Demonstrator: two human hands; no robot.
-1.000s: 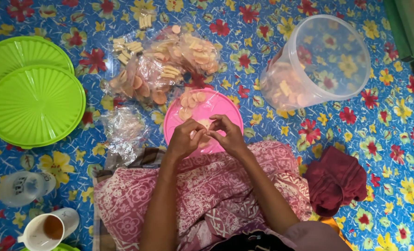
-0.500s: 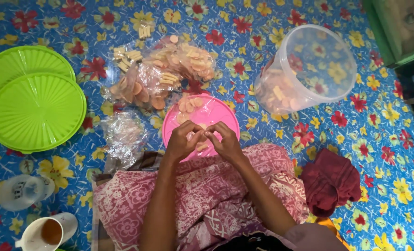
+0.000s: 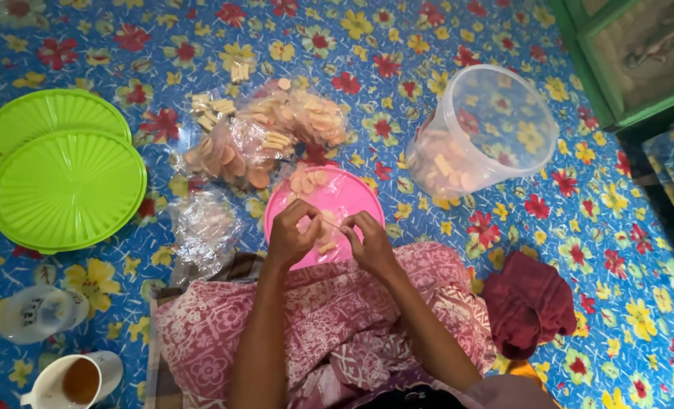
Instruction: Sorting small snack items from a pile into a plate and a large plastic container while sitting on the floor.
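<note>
Head view: both hands worked over a round pink plate [image 3: 356, 201] on a glossy floral mat [image 3: 443, 45].
Left hand [image 3: 291, 236] and right hand [image 3: 369, 242] were curled, fingertips pinched on a small pale cracker piece [image 3: 329, 221] between them, above the plate. Crinkly clear cracker bags [image 3: 265, 140] lay just behind; ribbed green lids [image 3: 64, 189] left, clear plastic tub [image 3: 488, 132] right.

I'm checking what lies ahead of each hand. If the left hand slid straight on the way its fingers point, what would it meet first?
The left hand points up and right, toward the right hand. It would likely meet the small cracker piece between them, above the pink plate, then the right hand's fingers; heights are unclear.
</note>
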